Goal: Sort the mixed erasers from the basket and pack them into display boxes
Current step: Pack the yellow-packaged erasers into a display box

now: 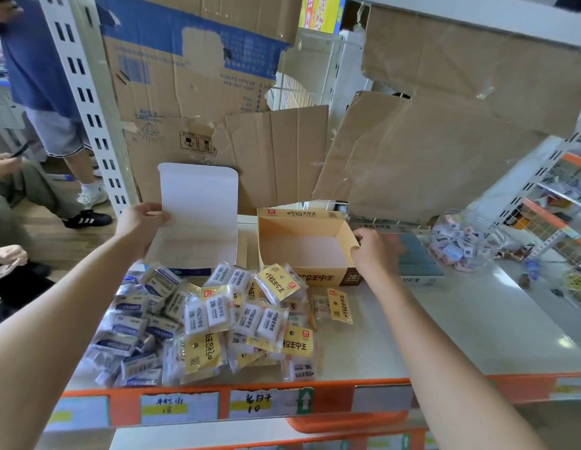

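Note:
A heap of packaged erasers (pixel 217 323) lies on the shelf, blue-labelled packs at the left and yellow-labelled packs at the right. Behind the heap, my left hand (pixel 141 225) grips the left edge of the raised white lid of a blue display box (pixel 198 216). To its right stands an open, empty yellow display box (pixel 302 222). My right hand (pixel 375 251) holds that box's right wall near the front corner. One yellow pack (pixel 340 306) lies apart, in front of the yellow box.
A blue-grey box (pixel 419 258) sits right of the yellow one, beside a clear bag of small pastel erasers (pixel 458 245). Torn cardboard sheets (pixel 428 151) line the back. The shelf's orange front rail (pixel 347 394) carries price labels. People stand and sit at the left.

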`<control>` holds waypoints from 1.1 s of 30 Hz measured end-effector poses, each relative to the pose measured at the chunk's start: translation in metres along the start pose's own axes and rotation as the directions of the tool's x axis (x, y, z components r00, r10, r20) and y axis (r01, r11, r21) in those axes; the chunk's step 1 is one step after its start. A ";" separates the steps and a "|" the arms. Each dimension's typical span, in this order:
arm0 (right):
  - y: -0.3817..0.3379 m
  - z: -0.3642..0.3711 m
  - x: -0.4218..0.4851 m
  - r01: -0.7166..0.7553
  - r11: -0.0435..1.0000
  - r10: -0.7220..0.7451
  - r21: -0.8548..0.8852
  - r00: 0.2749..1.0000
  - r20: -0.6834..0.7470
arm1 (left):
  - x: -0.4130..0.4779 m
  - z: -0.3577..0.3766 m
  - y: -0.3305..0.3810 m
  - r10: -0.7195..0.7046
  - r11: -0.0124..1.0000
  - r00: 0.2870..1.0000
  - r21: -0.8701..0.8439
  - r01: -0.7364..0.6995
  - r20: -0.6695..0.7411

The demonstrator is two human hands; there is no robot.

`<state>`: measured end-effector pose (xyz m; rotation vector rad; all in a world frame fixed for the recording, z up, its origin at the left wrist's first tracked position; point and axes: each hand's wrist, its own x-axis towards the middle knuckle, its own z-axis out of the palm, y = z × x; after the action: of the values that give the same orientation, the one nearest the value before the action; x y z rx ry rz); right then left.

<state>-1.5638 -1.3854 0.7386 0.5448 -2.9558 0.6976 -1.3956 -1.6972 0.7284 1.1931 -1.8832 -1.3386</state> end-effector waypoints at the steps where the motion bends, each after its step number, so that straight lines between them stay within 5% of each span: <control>1: 0.001 0.000 0.000 -0.001 1.000 0.001 0.002 1.000 0.002 | -0.001 -0.001 0.000 0.007 1.000 1.000 0.013 -0.007 0.000; 9: -0.005 -0.016 -0.020 0.206 0.977 -0.196 0.060 0.971 -0.138 | -0.030 -0.017 0.016 0.307 0.918 0.952 0.266 -0.294 -0.010; 13: -0.023 -0.024 -0.051 0.396 0.854 -0.439 0.339 0.896 0.060 | -0.074 -0.011 0.034 0.449 0.800 0.836 0.275 -0.533 0.314; 20: -0.040 -0.018 -0.082 0.517 0.810 -0.586 0.277 0.702 0.404 | -0.121 0.001 0.034 0.363 0.652 0.688 0.356 -0.669 0.629; 26: -0.047 0.003 -0.088 0.594 0.770 -0.635 0.232 0.750 0.185 | -0.132 0.011 0.028 0.346 0.579 0.702 0.447 -0.681 0.622; 33: -0.043 0.007 -0.085 0.673 0.694 -0.694 0.255 0.720 -0.012 | -0.136 0.016 0.029 0.302 0.594 0.731 0.479 -0.646 0.612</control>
<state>-1.4693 -1.3973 0.7395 1.6203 -2.4048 0.9330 -1.3552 -1.5665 0.7582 0.4984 -2.9505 -0.6457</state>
